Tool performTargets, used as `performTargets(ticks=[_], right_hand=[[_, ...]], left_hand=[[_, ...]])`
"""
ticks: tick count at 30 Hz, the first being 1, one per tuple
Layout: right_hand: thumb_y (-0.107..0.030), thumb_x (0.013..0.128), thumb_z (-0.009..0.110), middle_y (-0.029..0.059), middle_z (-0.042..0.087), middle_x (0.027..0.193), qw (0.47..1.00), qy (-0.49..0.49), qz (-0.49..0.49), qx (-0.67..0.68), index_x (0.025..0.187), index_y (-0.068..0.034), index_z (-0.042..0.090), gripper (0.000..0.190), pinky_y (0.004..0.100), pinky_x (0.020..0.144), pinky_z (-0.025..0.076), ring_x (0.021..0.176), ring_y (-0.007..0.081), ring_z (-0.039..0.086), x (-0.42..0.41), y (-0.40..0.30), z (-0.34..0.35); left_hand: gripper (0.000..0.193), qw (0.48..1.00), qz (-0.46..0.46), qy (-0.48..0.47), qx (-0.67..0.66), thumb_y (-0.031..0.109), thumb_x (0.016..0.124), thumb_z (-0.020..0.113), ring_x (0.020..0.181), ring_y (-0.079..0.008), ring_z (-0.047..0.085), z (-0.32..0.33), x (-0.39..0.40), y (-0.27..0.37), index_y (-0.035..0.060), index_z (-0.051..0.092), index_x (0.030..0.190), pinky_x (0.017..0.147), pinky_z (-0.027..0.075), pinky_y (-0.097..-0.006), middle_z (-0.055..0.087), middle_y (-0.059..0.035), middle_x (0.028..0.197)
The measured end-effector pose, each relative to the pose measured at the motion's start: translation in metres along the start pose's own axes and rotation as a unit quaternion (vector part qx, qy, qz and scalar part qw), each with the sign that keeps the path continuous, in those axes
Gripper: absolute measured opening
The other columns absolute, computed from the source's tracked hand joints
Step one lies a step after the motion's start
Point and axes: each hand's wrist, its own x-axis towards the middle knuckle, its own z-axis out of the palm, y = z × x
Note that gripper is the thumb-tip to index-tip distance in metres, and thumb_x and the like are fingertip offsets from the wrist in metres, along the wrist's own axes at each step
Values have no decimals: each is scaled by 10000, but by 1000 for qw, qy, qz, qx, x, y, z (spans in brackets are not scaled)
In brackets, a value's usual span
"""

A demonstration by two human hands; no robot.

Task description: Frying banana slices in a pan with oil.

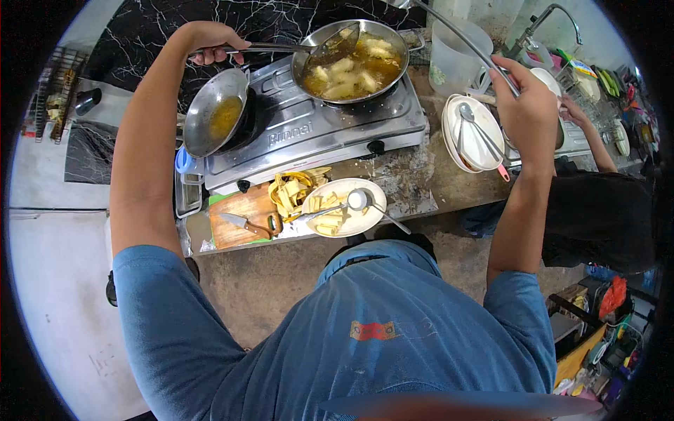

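Observation:
My left hand (218, 44) grips the long handle of a wire-mesh skimmer (337, 41), whose basket is inside a two-handled metal pan (298, 73). Several pale battered pieces (342, 79) lie in the bubbling golden oil (387, 71). My right hand (518, 110) is raised at the right, closed around the long metal handle of a utensil (458, 31). That utensil slants up and left, and its head is cut off by the top rim. Beneath the pan is a two-burner Rinnai gas stove (295, 131). A smaller wok (197, 116) with some oil tilts on its left side.
In front are an oval plate (358, 226) with peeled banana pieces and spoons, banana peels (289, 194), and a knife (245, 223) on a wooden board (226, 237). Stacked plates (450, 126) and a plastic pitcher (447, 58) stand right. Another person's hand (574, 110) is by the sink.

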Motion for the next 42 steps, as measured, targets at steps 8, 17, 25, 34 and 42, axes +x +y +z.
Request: performTargets(ticks=[8,17,25,34,42], right_hand=[[-159,817,681,189,677,830,999,-18,11,42,988,-69,697,195,347,668,522,768,322,672,-6,-2,4],[-181,811,686,182,677,809,1000,-17,-26,-1,997,-96,703,205,344,651,517,741,309,672,-13,-4,7],[-193,818,671,185,670,799,995,-59,76,-4,1012,-104,699,216,355,643,507,727,330,659,-16,-7,3],[-276,830,628,196,673,878,993,-79,71,-60,1045,-120,690,273,373,708,513,831,348,662,2,8,22],[-267,822,649,202,675,888,994,-82,59,-43,1042,-127,691,264,374,726,521,849,346,665,-4,5,46]], left_hand=[[413,996,7,39,77,444,878,585,376,-61,286,2,-1,4,48,662,967,352,213,-253,366,54,508],[382,969,48,150,192,414,851,642,383,-105,372,17,-4,10,33,678,850,339,284,-281,453,-12,519],[520,909,176,318,203,421,813,646,885,-341,663,57,-16,-36,-20,658,1087,799,518,-389,676,-221,980],[463,900,136,388,147,437,852,611,974,-348,640,93,-60,-52,52,667,1104,859,488,-402,659,-191,1071],[429,891,111,409,161,415,869,578,986,-345,636,113,-59,-55,84,666,1127,880,492,-420,665,-179,1059]])
